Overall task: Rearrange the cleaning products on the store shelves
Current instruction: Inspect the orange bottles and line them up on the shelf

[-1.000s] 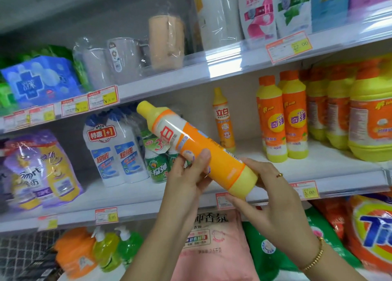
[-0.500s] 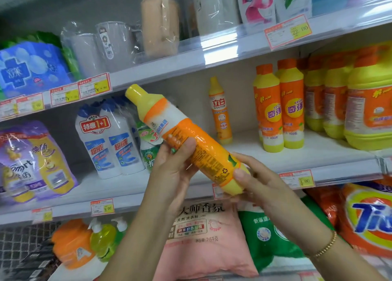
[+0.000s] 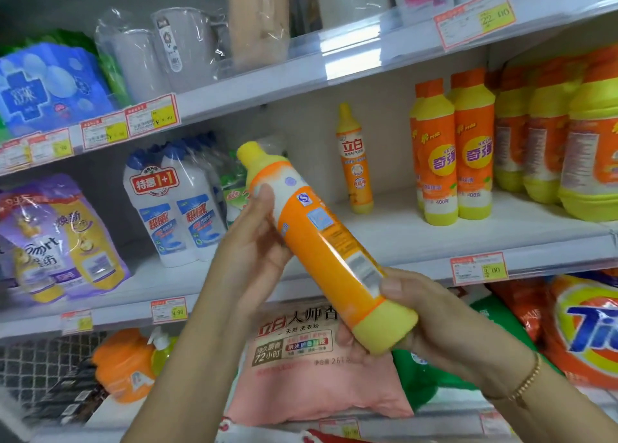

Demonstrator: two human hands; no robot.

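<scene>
Both hands hold one tilted detergent bottle (image 3: pixel 321 248) before the middle shelf (image 3: pixel 401 238): left hand (image 3: pixel 254 245) fingers curled round its upper body, right hand (image 3: pixel 434 322) fingers round its yellow base.

blue pack (image 3: pixel 43 85) blurred, Tide bag (image 3: pixel 588 329) cropped

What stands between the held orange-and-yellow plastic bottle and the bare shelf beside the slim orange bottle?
Nothing visible does: the orange-and-yellow plastic bottle faces bare white shelf right of the slim orange bottle.
</scene>
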